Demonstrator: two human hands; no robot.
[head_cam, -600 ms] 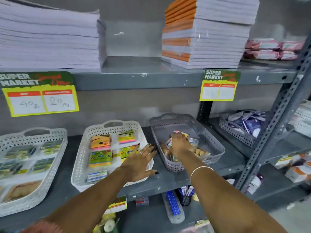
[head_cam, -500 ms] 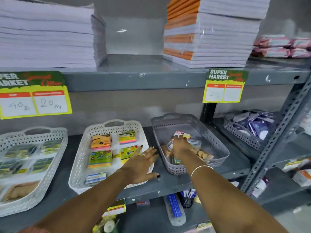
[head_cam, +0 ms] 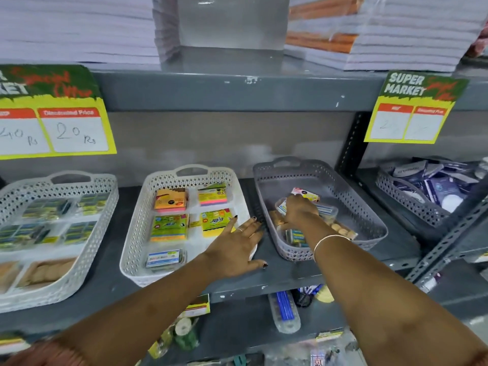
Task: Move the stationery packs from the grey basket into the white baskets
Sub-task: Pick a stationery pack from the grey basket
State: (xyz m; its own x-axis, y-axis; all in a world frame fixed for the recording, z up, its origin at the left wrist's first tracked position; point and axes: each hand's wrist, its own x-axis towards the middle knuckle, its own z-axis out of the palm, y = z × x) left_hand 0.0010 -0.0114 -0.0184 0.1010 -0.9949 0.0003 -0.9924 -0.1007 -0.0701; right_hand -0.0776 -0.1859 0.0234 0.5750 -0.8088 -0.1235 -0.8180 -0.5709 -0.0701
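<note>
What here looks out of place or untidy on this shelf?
The grey basket sits skewed on the shelf, and its packs lie jumbled under the right hand, unlike the neat rows in the middle white basket. Nothing looks spilled or damaged.

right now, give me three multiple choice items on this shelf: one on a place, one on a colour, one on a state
1. Where is the right hand?
A. in the grey basket
B. in the middle white basket
C. on the top shelf

2. What colour is the wrist bangle?
A. blue
B. gold
C. black

3. How is the left hand?
A. closed on a pack
B. spread open, holding nothing
C. out of view

Answers: 1 A, it reaches among the packs there; 2 B, a thin gold band; 3 B, its fingers are splayed at the white basket's edge.
</note>
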